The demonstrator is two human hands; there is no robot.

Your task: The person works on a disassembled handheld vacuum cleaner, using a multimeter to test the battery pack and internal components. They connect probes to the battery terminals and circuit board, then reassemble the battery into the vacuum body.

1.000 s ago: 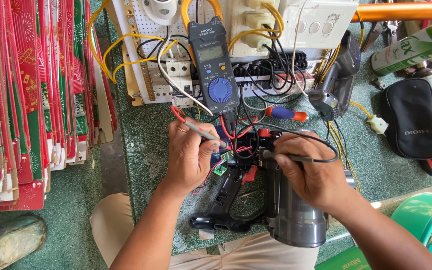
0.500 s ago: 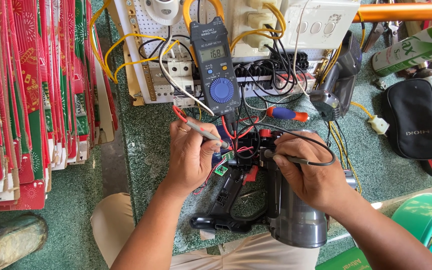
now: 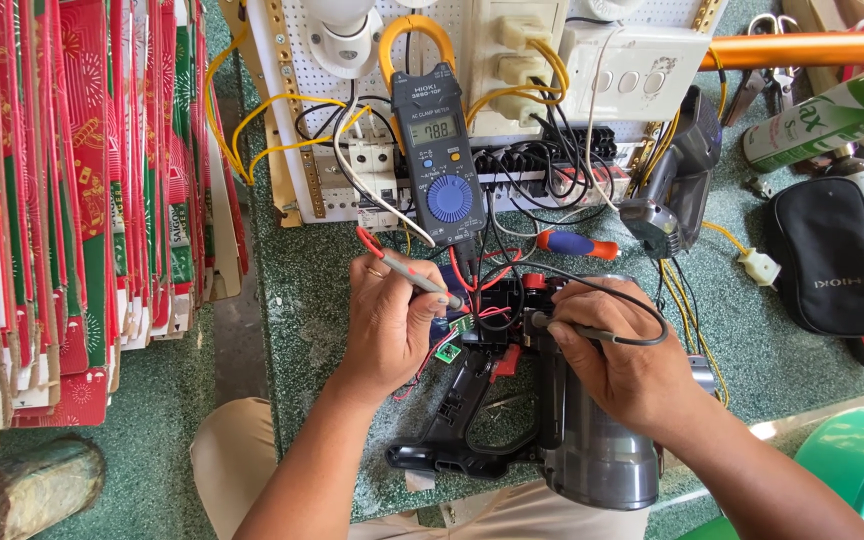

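Note:
My left hand (image 3: 387, 320) holds a grey test probe with a red lead (image 3: 414, 277), its tip down on a small green circuit board (image 3: 454, 338). My right hand (image 3: 620, 352) grips a black test probe (image 3: 592, 332), its tip against the opened body of a black and grey handheld vacuum (image 3: 542, 420) that lies on the green speckled table (image 3: 312, 290). Both leads run up to a dark blue clamp meter (image 3: 439, 150) with a yellow jaw, which lies against a white pegboard panel (image 3: 472, 60) and shows a reading.
A red and blue screwdriver (image 3: 574, 243) lies behind the vacuum. A black pouch (image 3: 830, 255), a green spray can (image 3: 832, 112) and an orange bar (image 3: 802, 48) are at the right. Red and green cardboard packs (image 3: 72, 200) stand stacked at the left. A green bucket (image 3: 857, 470) sits at the lower right.
Both hands stay on the probes in nearly the same spots. The view has barely shifted.

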